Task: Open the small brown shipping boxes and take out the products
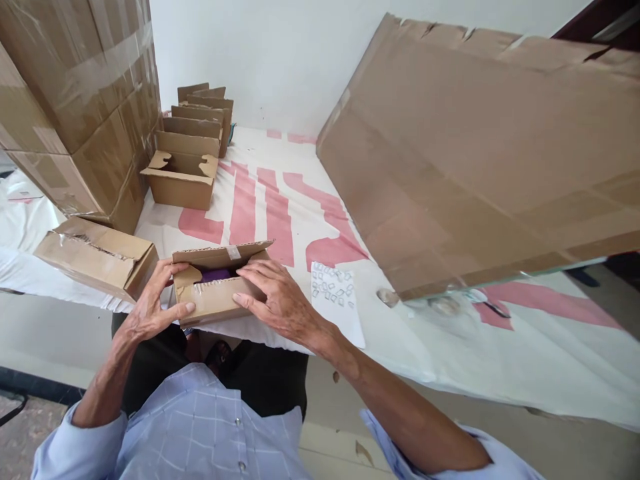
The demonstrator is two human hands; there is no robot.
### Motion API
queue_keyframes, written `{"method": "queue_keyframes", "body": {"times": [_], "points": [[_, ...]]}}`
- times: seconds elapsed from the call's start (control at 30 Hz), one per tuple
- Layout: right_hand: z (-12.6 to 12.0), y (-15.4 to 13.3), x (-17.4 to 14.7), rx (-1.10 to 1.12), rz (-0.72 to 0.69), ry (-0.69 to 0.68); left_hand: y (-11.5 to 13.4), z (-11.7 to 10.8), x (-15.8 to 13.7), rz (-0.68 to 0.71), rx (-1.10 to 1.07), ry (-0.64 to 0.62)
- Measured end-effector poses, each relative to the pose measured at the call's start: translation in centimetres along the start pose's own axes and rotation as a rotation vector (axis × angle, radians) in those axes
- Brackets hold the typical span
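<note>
A small cardboard box (220, 303) sits at the table's front edge with its lid flap raised at the back. Something purple (215, 274) shows inside; its kind is hidden. My left hand (159, 300) grips the box's left end, thumb on the front wall and fingers over the far side. At the right end, my right hand (275, 293) has its thumb against the front wall and its fingers over the opening. Left of these hands lies a closed, taped cardboard box (97, 253).
Large taped cartons (75, 100) are stacked at the left. Several open small boxes (183, 187) stand in a row by the wall. A big cardboard sheet or carton (480, 153) takes up the right side. A paper sheet with small printed shapes (335, 300) lies on the cloth-covered table (255, 143).
</note>
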State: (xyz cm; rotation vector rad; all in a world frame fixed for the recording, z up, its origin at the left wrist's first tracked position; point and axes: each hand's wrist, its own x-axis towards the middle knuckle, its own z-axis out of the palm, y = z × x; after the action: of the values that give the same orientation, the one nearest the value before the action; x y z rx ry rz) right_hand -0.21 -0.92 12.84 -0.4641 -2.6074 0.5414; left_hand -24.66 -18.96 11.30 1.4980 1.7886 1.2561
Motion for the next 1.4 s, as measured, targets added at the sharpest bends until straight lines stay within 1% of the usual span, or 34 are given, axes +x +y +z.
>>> {"method": "queue_keyframes", "body": {"times": [0.07,0.13,0.23,0.3,0.37,0.43,0.53,0.63,0.73,0.83,0.9,0.97,1.03,1.07,1.13,1.23,1.3,1.4], "points": [[0.1,-0.3,0.2,0.063,-0.020,0.018,0.2,0.2,0.0,0.008,0.030,-0.003],[-0.1,-0.6,0.3,0.096,-0.062,0.093,0.4,0.3,0.0,0.008,0.045,-0.005],[-0.9,-0.6,0.9,0.028,-0.116,0.282,0.5,0.4,-0.1,0.019,0.054,0.002],[-1.5,-0.2,1.9,-0.048,-0.122,0.357,0.6,0.4,-0.1,0.037,0.064,0.016],[-1.9,0.4,3.1,-0.072,-0.126,0.350,0.6,0.4,0.0,0.053,0.077,0.025],[-2.1,1.0,4.5,-0.022,-0.155,0.296,0.7,0.4,0.0,0.066,0.089,0.026],[-1.9,1.6,6.3,0.141,-0.207,0.203,0.9,0.4,0.1,0.090,0.114,0.028],[-1.8,1.6,7.5,0.309,-0.213,0.139,1.2,0.3,0.0,0.136,0.150,0.038],[-2.2,1.2,8.2,0.408,-0.139,0.076,1.8,0.0,-0.2,0.199,0.204,0.020],[-2.6,1.1,8.8,0.486,0.001,-0.008,2.5,-0.4,-0.4,0.247,0.267,-0.019],[-2.7,1.3,9.3,0.593,0.109,-0.040,2.8,-0.6,-0.4,0.267,0.308,-0.026],[-2.9,1.6,9.7,0.745,0.233,-0.005,2.9,-0.9,-0.2,0.285,0.346,-0.026],[-3.3,1.9,10.0,0.890,0.330,0.089,2.7,-1.4,0.0,0.302,0.384,-0.023],[-3.7,2.0,10.0,0.943,0.355,0.135,2.6,-1.6,0.1,0.310,0.404,-0.019],[-4.7,1.9,9.6,1.006,0.366,0.188,2.6,-2.2,0.4,0.324,0.439,-0.011],[-6.2,1.1,8.2,1.052,0.354,0.183,3.7,-2.5,0.9,0.348,0.476,0.016],[-6.9,0.3,6.9,1.059,0.339,0.161,5.3,-2.1,1.4,0.359,0.483,0.067],[-7.5,-0.9,4.8,1.009,0.305,0.117,8.2,-0.5,2.4,0.376,0.467,0.166]]}}
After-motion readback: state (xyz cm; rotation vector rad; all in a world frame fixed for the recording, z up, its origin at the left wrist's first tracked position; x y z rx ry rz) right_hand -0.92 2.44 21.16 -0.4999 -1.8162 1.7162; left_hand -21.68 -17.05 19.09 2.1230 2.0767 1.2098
